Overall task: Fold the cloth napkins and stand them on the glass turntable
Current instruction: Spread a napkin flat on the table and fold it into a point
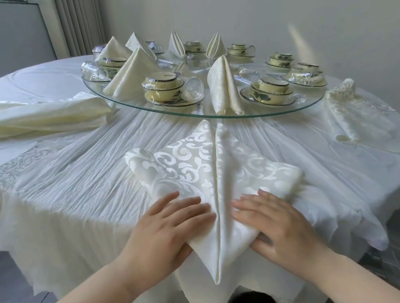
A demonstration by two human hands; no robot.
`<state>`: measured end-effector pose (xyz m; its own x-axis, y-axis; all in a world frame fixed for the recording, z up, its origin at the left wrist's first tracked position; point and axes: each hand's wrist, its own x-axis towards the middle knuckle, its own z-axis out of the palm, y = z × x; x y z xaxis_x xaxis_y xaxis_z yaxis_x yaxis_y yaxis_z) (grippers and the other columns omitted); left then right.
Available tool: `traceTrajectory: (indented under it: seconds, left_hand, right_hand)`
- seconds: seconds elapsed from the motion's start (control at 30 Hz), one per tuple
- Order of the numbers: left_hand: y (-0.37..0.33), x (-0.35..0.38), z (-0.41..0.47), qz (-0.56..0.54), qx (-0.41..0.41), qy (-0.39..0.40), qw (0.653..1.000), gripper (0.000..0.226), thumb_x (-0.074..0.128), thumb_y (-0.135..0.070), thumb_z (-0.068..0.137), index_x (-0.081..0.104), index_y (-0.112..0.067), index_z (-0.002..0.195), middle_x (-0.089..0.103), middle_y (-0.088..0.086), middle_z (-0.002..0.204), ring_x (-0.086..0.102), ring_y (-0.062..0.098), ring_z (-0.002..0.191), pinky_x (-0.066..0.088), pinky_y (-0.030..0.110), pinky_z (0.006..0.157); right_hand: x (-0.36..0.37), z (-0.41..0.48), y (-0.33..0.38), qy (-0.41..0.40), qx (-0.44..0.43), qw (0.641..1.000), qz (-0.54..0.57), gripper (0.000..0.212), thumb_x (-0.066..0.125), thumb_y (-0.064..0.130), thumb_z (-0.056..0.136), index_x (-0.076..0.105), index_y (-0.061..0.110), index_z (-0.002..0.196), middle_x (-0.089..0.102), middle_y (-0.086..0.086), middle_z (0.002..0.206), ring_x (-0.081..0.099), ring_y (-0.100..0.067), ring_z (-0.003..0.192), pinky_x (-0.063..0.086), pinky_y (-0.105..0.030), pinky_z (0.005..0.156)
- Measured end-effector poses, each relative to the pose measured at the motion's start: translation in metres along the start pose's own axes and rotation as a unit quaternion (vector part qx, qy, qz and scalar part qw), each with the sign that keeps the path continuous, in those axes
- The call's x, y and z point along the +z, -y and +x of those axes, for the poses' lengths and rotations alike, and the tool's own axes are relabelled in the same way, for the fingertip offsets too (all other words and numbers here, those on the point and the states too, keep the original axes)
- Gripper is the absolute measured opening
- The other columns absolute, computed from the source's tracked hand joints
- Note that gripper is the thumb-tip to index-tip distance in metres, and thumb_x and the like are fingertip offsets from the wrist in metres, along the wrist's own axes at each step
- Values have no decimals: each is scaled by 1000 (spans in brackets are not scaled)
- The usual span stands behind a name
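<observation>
A cream damask napkin (pixel 213 175) is pressed flat on the tablecloth (pixel 79 175) at the near table edge, just before the glass turntable (pixel 278 110). It is held down by the left hand (pixel 166 232) and right hand (pixel 276 225), fingers extended, palms down, nothing grasped.

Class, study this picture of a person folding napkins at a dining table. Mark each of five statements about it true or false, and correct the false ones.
1. Both hands press flat on the napkin being folded. True: the left hand and right hand lie either side of its centre crease.
2. The glass turntable holds no folded napkins yet. False: several stand on it, including one near its front edge.
3. The cups and saucers sit on the turntable. True.
4. A red tablecloth covers the table. False: the tablecloth is white.
5. An unfolded napkin lies on the table to the left. True.
</observation>
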<state>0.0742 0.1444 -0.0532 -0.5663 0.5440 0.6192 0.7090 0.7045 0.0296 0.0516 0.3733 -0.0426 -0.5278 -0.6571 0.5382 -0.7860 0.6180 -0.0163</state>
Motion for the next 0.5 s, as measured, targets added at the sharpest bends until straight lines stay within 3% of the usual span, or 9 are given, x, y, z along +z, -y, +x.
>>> traceTrajectory:
  seconds: [0.13,0.23,0.3,0.37,0.43,0.5]
  left_hand:
    - [-3,-8,14,-38,2,-14,999,26,32,-32,98,51,-25,114,68,-5,109,52,7,110,34,25,99]
    - [-8,-25,29,-110,-16,-24,993,24,48,-24,85,60,-24,106,70,-2,102,56,7,101,35,15,92]
    - [-12,-47,46,-179,-59,-33,982,23,49,-26,81,64,-25,99,70,-11,95,59,2,93,38,8,83]
    - [-19,-74,65,-236,-134,-40,962,15,54,-34,80,64,-22,79,64,-26,80,58,-9,72,40,4,65]
    - [-23,-102,88,-262,-192,-45,945,28,63,-30,82,54,-25,56,55,-24,53,49,-8,50,36,6,51]
    - [-25,-135,111,-291,-227,-34,929,34,66,-20,84,55,-23,52,55,-18,48,49,-4,45,38,9,51]
  right_hand:
    - [-9,17,6,-54,6,998,20,29,47,14,72,71,10,88,72,-4,90,55,-10,92,36,-24,94]
    - [-27,29,11,-56,29,997,50,32,44,12,68,72,7,83,72,-5,80,54,-12,84,40,-21,78]
    - [-47,37,17,-49,79,990,108,32,43,19,71,72,10,83,69,4,70,54,-8,75,39,-12,67]
    - [-73,50,23,-51,157,970,180,23,48,33,76,64,18,69,50,14,48,47,-1,55,34,-9,53]
    - [-100,67,28,-54,193,954,222,33,53,35,79,48,9,59,38,3,44,34,-2,46,27,-13,46]
    - [-133,87,35,-53,213,934,280,34,59,25,87,55,-6,73,49,-16,55,43,-6,56,34,-21,54]
